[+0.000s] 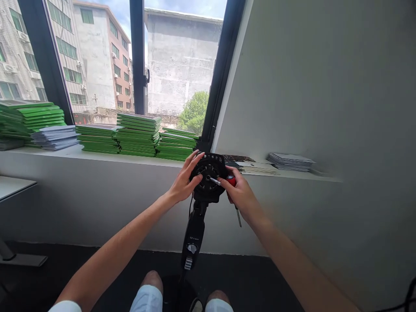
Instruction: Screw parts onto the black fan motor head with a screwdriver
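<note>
A black stand fan without its blades or cage stands before me, its round motor head (205, 193) facing up towards me. My left hand (186, 182) grips the left side of this head, fingers over the upper rim and thumb on the front face. A thin silver shaft (214, 180) juts from the middle of the head. At its tip are the thumb and finger of my right hand (238, 188), which touches the head's right side. That hand also holds a screwdriver (231, 180) with a red handle in its palm, the metal blade pointing down. Fingers partly hide the handle.
The fan's post (195, 229) carries a silver knob and buttons, standing between my knees. Behind it runs a white window ledge (97, 162) with stacks of green booklets (138, 134) and white papers (289, 161). A table corner (16, 186) juts in at left.
</note>
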{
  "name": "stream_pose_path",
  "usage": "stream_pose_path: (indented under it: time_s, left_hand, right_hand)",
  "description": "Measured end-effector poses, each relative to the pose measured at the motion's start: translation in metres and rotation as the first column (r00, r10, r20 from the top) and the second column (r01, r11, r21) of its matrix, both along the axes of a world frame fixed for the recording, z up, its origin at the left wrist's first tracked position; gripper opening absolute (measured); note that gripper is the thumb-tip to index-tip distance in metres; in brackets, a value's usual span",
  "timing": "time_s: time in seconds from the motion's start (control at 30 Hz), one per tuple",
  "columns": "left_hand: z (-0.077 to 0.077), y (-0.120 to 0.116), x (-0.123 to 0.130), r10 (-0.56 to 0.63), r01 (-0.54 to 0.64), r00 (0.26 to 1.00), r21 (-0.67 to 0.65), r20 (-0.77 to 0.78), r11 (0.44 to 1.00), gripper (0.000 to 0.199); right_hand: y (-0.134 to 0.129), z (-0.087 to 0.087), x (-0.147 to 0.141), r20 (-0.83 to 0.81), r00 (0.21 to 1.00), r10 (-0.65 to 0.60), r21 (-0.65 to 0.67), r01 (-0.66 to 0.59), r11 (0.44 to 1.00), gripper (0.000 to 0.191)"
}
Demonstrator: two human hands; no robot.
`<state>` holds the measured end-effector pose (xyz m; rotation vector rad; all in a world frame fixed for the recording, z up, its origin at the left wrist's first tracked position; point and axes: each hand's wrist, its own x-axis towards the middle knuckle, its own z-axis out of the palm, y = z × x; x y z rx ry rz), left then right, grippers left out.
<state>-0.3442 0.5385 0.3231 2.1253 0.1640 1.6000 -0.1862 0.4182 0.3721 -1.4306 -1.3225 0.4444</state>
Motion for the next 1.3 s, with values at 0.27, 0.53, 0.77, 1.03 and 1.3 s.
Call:
stream_pose_path:
  time_s: [0.27,0.53,0.77,1.03,1.3]
  left_hand:
    - [0.027,-0.022,-0.017,0.416,-0.237,0.87,0.517,-0.263,0.822,0.041]
    - [0.02,-0.034,0.004,0.535,-0.44,0.836,0.437,-0.118,0.784,0.012]
    - [0.016,-0.035,0.008,0.559,-0.489,0.826,0.409,-0.065,0.77,0.009]
    - [0.015,-0.035,0.01,0.567,-0.497,0.822,0.411,-0.059,0.764,0.008]
    - [0.012,-0.033,0.011,0.559,-0.503,0.829,0.436,-0.002,0.747,0.009]
  right_hand:
    - [0.008,0.0,-0.003,-0.186,0.98,0.064,-0.018,-0.068,0.997,0.052]
    - [0.01,-0.008,0.005,-0.287,0.946,0.152,-0.004,-0.16,0.987,0.066]
    - [0.011,-0.023,0.009,-0.248,0.963,0.105,0.13,-0.075,0.989,0.048]
    - [-0.041,0.048,-0.013,-0.159,0.951,0.266,0.703,-0.081,0.707,0.042]
    - [-0.037,0.068,-0.039,0.022,0.85,0.526,0.732,-0.372,0.571,0.048]
